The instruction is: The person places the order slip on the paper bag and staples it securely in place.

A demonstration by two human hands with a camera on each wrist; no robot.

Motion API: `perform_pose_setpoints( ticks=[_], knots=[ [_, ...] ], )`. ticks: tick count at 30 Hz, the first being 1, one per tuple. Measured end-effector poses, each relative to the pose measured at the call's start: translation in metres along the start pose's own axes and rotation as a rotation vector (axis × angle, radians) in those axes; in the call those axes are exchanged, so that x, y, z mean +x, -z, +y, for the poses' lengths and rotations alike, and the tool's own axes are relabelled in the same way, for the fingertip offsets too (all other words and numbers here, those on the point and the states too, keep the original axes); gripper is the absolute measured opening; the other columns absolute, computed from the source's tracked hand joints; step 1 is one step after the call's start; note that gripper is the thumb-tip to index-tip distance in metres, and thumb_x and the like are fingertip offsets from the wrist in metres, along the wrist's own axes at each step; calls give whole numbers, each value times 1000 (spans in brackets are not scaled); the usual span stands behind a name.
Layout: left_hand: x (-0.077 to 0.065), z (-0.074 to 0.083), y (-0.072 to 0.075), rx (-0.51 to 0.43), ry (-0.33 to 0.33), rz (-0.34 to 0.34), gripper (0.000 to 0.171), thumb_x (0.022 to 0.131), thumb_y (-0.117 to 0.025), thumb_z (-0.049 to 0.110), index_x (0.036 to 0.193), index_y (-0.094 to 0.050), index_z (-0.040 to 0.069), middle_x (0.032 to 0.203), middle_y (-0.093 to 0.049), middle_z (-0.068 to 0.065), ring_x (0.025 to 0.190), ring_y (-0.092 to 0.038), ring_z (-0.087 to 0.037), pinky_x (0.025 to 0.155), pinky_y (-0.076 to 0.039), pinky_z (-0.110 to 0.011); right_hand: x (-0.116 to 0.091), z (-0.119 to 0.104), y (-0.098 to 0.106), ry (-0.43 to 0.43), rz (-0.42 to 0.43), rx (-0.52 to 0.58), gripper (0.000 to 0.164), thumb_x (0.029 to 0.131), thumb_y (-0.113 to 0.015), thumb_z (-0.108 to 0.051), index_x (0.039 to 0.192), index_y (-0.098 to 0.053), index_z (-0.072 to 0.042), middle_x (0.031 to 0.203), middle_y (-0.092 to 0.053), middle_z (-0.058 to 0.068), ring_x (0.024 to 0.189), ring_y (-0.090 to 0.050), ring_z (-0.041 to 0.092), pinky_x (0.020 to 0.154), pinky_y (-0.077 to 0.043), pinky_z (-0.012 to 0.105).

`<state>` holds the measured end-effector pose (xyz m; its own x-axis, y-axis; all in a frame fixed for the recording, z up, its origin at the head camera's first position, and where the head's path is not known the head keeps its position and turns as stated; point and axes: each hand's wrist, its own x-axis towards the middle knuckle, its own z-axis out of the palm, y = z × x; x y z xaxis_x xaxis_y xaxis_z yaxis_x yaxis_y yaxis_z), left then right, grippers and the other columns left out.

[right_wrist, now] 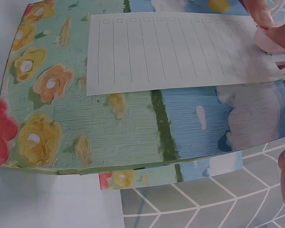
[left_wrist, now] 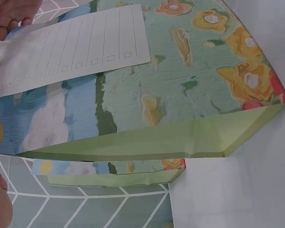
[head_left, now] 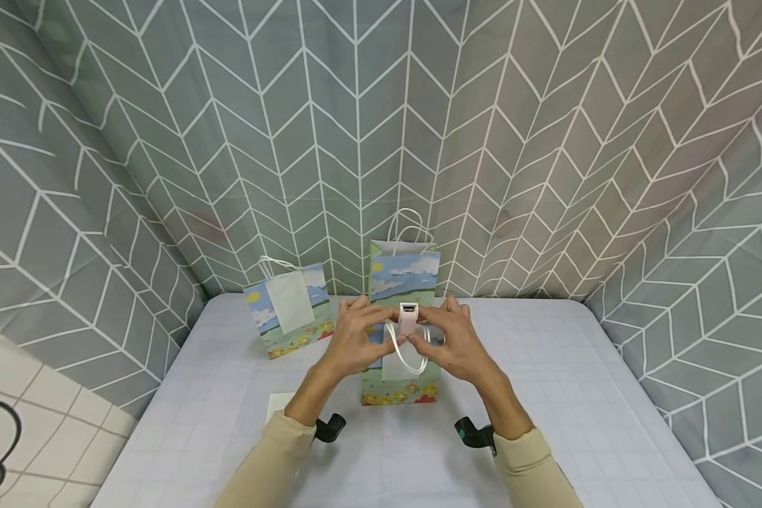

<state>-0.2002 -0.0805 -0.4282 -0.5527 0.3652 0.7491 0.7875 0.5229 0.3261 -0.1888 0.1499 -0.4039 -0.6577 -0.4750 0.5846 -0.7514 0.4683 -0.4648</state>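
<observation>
Both hands meet over the front paper gift bag, which stands upright with its white handles hanging forward. The left hand pinches the left side of a small pink-and-white stapler between thumb and fingertips. From the other side, the right hand grips the same stapler at the bag's top edge. A lined white sheet lies flat against the front of the bag, its upper end near the stapler. Fingers partly hide the bag's top.
Behind stands a second, upright gift bag with raised handles. A third gift bag leans at the left with a white sheet on its front. White paper lies by the left forearm. A patterned curtain backs the table.
</observation>
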Motion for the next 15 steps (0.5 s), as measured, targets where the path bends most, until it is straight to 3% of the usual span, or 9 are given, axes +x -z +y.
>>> perform_pose_setpoints(
  ticks=[15],
  knots=[
    [2, -1, 2, -12, -45, -9, 35, 84, -82, 37, 111, -78, 16, 100, -75, 6, 74, -33, -12, 77, -19, -39, -2, 1, -3, 49, 31, -28, 35, 87, -77, -22, 121, -73, -19, 107, -75, -4, 81, -35, 9, 77, -20, 38]
  ],
)
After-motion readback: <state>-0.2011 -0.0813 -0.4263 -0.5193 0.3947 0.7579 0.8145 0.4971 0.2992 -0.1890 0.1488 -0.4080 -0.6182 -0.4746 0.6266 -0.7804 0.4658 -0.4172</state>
